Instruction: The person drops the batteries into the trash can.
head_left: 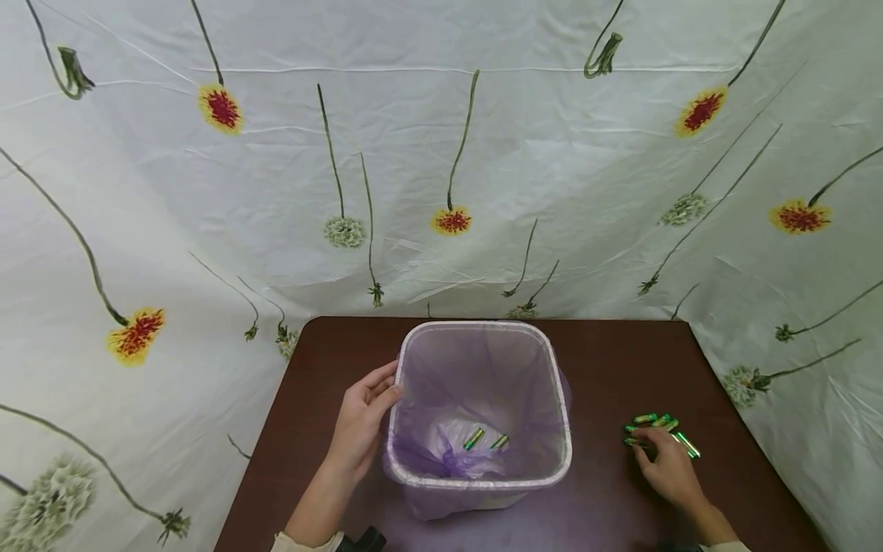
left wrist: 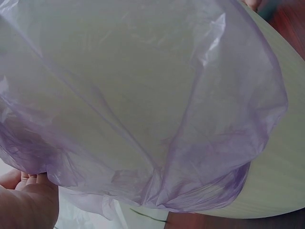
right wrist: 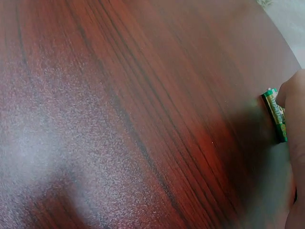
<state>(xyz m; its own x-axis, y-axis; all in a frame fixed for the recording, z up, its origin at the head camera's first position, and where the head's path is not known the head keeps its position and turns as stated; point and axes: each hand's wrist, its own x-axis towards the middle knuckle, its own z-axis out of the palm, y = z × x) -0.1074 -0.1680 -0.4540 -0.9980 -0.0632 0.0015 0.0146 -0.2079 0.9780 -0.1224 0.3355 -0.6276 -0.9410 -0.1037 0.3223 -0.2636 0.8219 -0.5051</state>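
Note:
A square trash bin (head_left: pixel 480 483) with a pale rim stands mid-table, lined with a translucent purple bag (head_left: pixel 451 460). Two green batteries (head_left: pixel 474 438) lie at its bottom. My left hand (head_left: pixel 362 422) grips the bin's left rim, thumb at the edge and fingers along the outer side. In the left wrist view, the bag (left wrist: pixel 128 95) fills most of the frame, with part of the hand (left wrist: pixel 31 200) at lower left. To the right, my right hand (head_left: pixel 665 464) bends over several green batteries (head_left: pixel 686 445), thumb and forefinger around one battery (right wrist: pixel 272 112).
The dark reddish-brown table (head_left: pixel 600 360) has its right edge a short way beyond the batteries. A white flowered cloth (head_left: pixel 414 153) hangs behind the table and along both sides. A black item (head_left: pixel 369 539) sits at my left wrist.

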